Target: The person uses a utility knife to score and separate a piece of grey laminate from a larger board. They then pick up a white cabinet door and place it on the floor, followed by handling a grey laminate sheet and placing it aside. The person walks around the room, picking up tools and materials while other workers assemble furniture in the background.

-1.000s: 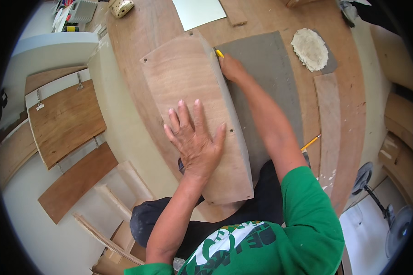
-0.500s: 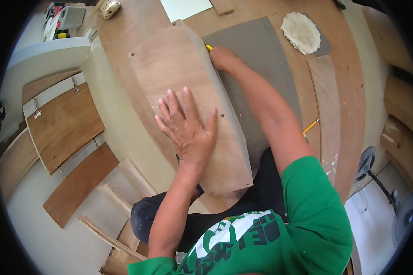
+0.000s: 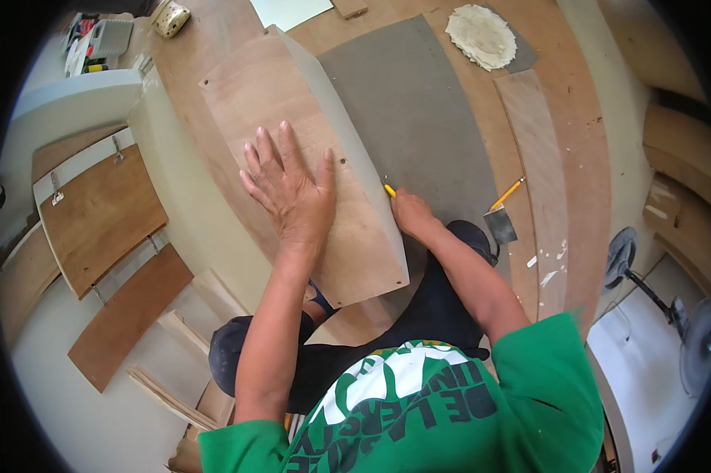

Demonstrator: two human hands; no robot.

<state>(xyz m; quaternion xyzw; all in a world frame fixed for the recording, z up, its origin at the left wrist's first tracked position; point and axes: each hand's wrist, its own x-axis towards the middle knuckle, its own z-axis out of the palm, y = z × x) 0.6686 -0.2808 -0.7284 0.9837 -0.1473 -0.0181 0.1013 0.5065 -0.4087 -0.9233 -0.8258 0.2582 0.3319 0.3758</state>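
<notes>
My left hand (image 3: 292, 201) lies flat, fingers spread, on the pale plywood face of a long wooden box (image 3: 253, 98) with dark screw holes near its edges. My right hand (image 3: 413, 213) is closed around a slim yellow tool (image 3: 390, 190), most of it hidden in the fist. The tool's yellow end points at the right side of the box, close to its long edge. Beneath that side lies a grey sheet (image 3: 418, 94) on the wooden work surface.
A yellow pencil (image 3: 508, 192) and a small dark square (image 3: 500, 226) lie to the right, beside a long plywood strip (image 3: 533, 126). Farther off are a cream round pad (image 3: 481, 36) and a white board (image 3: 292, 11). A hinged panel (image 3: 103, 209) leans at left; a fan (image 3: 701, 347) stands at right.
My right hand has come toward me along the box's right side with the yellow tool. My left hand stays flat on the box. The dark square beside the pencil has come into sight.
</notes>
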